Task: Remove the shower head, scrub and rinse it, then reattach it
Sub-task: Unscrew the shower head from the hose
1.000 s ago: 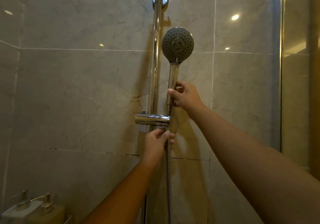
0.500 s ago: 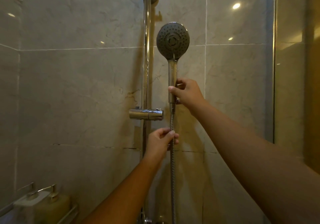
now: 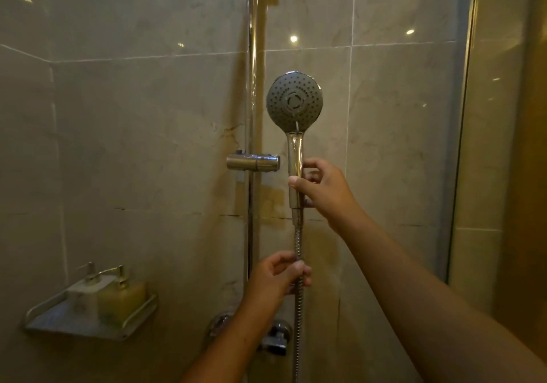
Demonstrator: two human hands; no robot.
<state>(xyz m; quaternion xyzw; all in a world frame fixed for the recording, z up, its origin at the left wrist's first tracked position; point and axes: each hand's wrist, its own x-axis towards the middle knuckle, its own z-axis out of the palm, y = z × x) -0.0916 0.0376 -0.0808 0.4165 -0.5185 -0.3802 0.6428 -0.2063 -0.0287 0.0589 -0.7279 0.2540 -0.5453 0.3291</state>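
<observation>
- Shower head point(image 3: 294, 102): a round grey spray face on a chrome handle, held upright and facing the room, directly above the right hand. It is out of its bracket and just to the right of it.
- Right hand point(image 3: 322, 190): fingers and thumb wrapped round the lower part of the handle.
- Left hand point(image 3: 276, 277): below the right hand, fingers curled round the hose point(image 3: 299, 308).
- Hose: ribbed metal, running from the handle base down through the left hand toward the mixer point(image 3: 275, 338) beneath it.
- Handling, by judgement: the head looks light and rigid, and the polished chrome is probably slick when wet. The handle is the soundest place to hold. The hose is flexible and likely to drag and swing, so a second hold on it helps.
- Bracket point(image 3: 253, 162): an empty chrome slider on the vertical rail point(image 3: 251, 57), left of the right hand.
- Wall: glossy stone-look tiles, with rusty staining behind both hands.
- Corner shelf point(image 3: 53, 320): low and to the left of the left hand, carrying two pump bottles point(image 3: 121, 296).
- Glass panel point(image 3: 461, 145): right of the right arm.
</observation>
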